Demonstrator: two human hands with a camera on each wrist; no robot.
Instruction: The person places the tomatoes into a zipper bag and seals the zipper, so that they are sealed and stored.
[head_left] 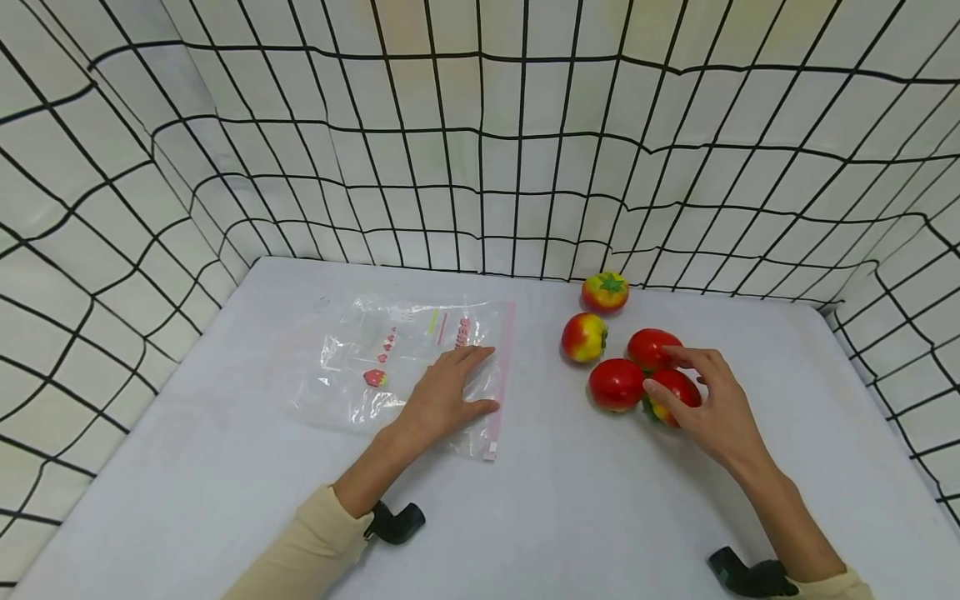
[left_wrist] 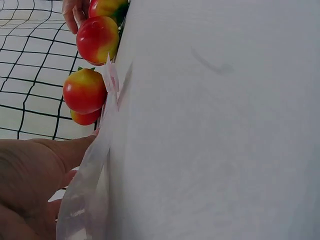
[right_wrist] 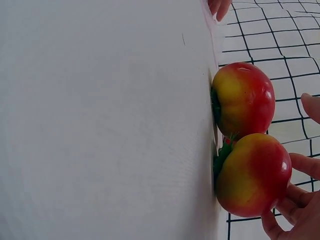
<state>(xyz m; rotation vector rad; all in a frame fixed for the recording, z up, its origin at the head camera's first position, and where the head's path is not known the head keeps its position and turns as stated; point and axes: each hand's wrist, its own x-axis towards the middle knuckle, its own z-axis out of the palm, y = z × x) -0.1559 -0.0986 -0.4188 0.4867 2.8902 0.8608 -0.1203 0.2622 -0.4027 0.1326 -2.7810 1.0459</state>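
On the left, a clear zip bag (head_left: 352,350) with printed strawberries and a pink edge lies flat. My left hand (head_left: 442,396) rests on it near that edge, fingers stretched out and thumb apart. In the left wrist view, plastic (left_wrist: 82,195) rises beside the thumb. My right hand (head_left: 716,408) spreads around the nearest red-and-yellow tomato (head_left: 678,392). In the right wrist view, fingers (right_wrist: 300,205) touch the side of that tomato (right_wrist: 255,175), while the thumb stands apart from it. Close against it are another red tomato (head_left: 617,384) and one behind (head_left: 651,347), partly under my fingertips.
Two more tomatoes, one yellow-and-red (head_left: 582,337) and one at the back (head_left: 604,292), lie between the bag and the black mesh (head_left: 517,129). The mesh stands around the white table (head_left: 540,508) at the back and sides.
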